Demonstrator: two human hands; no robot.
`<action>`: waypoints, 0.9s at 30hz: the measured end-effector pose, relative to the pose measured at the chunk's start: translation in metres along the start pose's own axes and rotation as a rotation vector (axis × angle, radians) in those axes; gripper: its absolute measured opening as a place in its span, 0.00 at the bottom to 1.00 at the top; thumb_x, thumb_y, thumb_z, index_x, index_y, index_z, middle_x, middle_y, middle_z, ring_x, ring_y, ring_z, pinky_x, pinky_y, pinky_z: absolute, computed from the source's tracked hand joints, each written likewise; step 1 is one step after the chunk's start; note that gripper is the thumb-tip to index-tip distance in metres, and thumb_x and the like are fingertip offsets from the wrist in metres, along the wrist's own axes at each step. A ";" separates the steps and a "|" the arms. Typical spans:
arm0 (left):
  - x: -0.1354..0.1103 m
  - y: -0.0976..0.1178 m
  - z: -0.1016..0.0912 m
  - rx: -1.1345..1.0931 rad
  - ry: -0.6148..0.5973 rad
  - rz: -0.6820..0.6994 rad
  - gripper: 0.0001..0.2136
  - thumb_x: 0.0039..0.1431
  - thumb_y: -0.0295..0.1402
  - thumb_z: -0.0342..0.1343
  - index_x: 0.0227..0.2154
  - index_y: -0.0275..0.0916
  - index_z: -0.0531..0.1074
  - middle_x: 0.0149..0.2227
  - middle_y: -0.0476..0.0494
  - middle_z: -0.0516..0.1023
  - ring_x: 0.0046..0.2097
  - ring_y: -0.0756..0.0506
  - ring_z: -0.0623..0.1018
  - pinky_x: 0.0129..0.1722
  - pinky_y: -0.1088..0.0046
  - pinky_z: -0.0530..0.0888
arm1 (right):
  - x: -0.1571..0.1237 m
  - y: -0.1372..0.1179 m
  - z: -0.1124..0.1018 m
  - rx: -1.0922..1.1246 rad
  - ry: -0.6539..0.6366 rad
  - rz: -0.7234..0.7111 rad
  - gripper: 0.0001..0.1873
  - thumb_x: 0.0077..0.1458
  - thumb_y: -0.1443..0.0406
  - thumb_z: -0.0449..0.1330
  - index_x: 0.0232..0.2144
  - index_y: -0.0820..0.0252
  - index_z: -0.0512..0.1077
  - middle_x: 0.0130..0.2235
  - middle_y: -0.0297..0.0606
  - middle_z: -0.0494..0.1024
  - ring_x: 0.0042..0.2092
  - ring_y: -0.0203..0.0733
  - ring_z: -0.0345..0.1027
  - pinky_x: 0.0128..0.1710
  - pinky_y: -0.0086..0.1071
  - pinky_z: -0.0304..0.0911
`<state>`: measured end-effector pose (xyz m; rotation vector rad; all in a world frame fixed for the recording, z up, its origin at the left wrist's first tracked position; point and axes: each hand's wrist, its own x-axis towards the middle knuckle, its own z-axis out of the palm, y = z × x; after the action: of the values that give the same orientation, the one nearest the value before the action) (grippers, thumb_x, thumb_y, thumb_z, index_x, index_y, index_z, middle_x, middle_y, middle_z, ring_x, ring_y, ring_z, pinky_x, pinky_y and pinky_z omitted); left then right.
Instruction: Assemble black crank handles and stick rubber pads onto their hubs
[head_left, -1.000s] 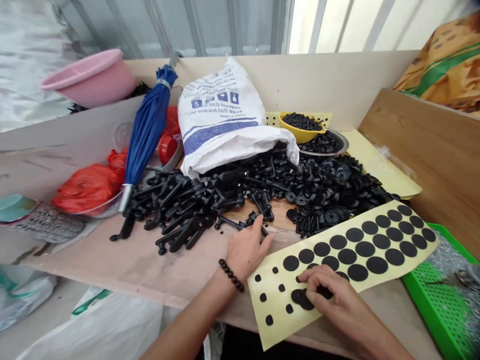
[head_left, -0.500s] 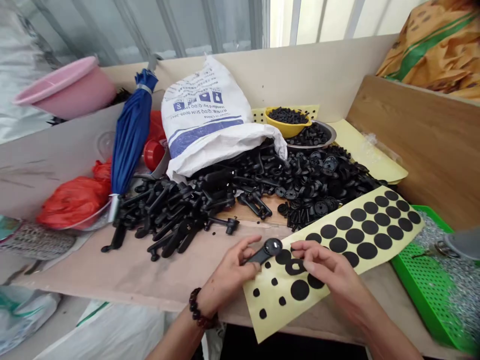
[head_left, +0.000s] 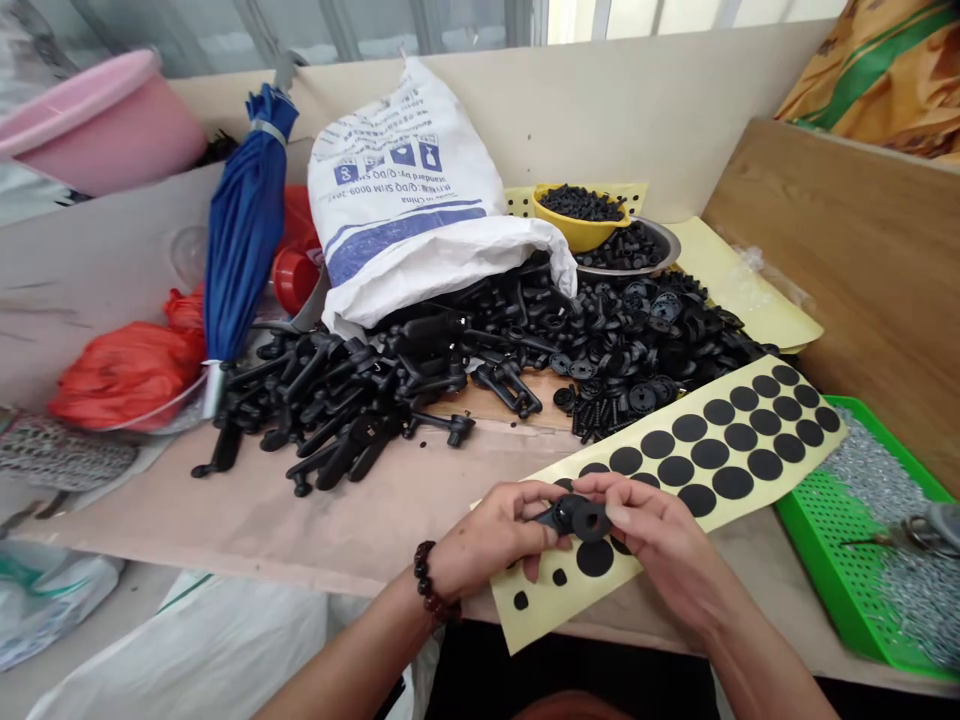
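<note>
My left hand (head_left: pixel 495 535) is closed on a black plastic handle part (head_left: pixel 553 518) above the near edge of the table. My right hand (head_left: pixel 652 540) pinches a black ring-shaped sticker pad (head_left: pixel 589 520) against the round end of that part. Both hands hover over a yellow backing sheet (head_left: pixel 750 490) covered with black round stickers. A heap of black plastic handles (head_left: pixel 360 400) lies behind my left hand. A pile of black round parts (head_left: pixel 645 345) lies behind the sheet.
A white woven sack (head_left: pixel 420 230) spills parts at the back. A yellow bowl (head_left: pixel 581 225) and a metal dish (head_left: pixel 637 255) hold small black pieces. A green perforated tray (head_left: pixel 862 560) with metal bits is at right. A blue umbrella (head_left: pixel 244 230), red bag (head_left: pixel 124 375) and pink basin (head_left: pixel 97 125) stand left.
My left hand picked a black handle from the heap and brought it near. My right hand peeled a ring sticker off the sheet and now presses it onto the handle's end.
</note>
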<state>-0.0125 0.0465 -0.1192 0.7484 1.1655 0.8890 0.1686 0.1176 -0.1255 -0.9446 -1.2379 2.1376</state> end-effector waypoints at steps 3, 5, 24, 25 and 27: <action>-0.001 -0.003 0.000 0.014 0.030 0.004 0.21 0.43 0.28 0.58 0.45 0.33 0.70 0.31 0.46 0.76 0.18 0.57 0.66 0.17 0.82 0.63 | 0.001 0.002 0.000 0.013 0.022 -0.001 0.12 0.45 0.63 0.64 0.18 0.61 0.67 0.43 0.39 0.74 0.41 0.43 0.64 0.38 0.32 0.56; -0.001 -0.003 0.000 0.030 0.032 0.002 0.22 0.43 0.26 0.57 0.46 0.33 0.70 0.31 0.47 0.76 0.18 0.57 0.66 0.17 0.82 0.64 | 0.002 0.004 0.001 0.021 0.020 0.003 0.11 0.45 0.62 0.64 0.19 0.61 0.67 0.43 0.39 0.74 0.40 0.42 0.64 0.38 0.32 0.56; -0.004 0.004 0.001 0.100 -0.008 0.022 0.24 0.44 0.24 0.51 0.49 0.34 0.71 0.33 0.45 0.75 0.20 0.57 0.66 0.20 0.82 0.63 | 0.006 0.013 -0.001 -0.072 0.069 -0.042 0.11 0.46 0.60 0.65 0.21 0.61 0.69 0.40 0.38 0.74 0.39 0.41 0.63 0.38 0.31 0.56; -0.004 0.003 0.001 0.101 -0.012 0.029 0.24 0.45 0.24 0.52 0.49 0.34 0.71 0.33 0.45 0.75 0.20 0.57 0.66 0.20 0.81 0.63 | 0.006 0.013 -0.001 -0.074 0.077 -0.044 0.11 0.45 0.60 0.65 0.21 0.61 0.70 0.39 0.38 0.74 0.38 0.41 0.63 0.38 0.31 0.56; -0.004 0.003 0.001 0.101 -0.014 0.036 0.24 0.46 0.26 0.53 0.49 0.34 0.70 0.34 0.44 0.76 0.20 0.57 0.66 0.20 0.81 0.63 | 0.006 0.013 -0.001 -0.080 0.081 -0.046 0.11 0.45 0.60 0.65 0.21 0.61 0.70 0.39 0.38 0.74 0.38 0.41 0.63 0.37 0.31 0.56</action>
<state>-0.0128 0.0440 -0.1149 0.8588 1.1946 0.8584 0.1646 0.1166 -0.1390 -1.0159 -1.3001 2.0071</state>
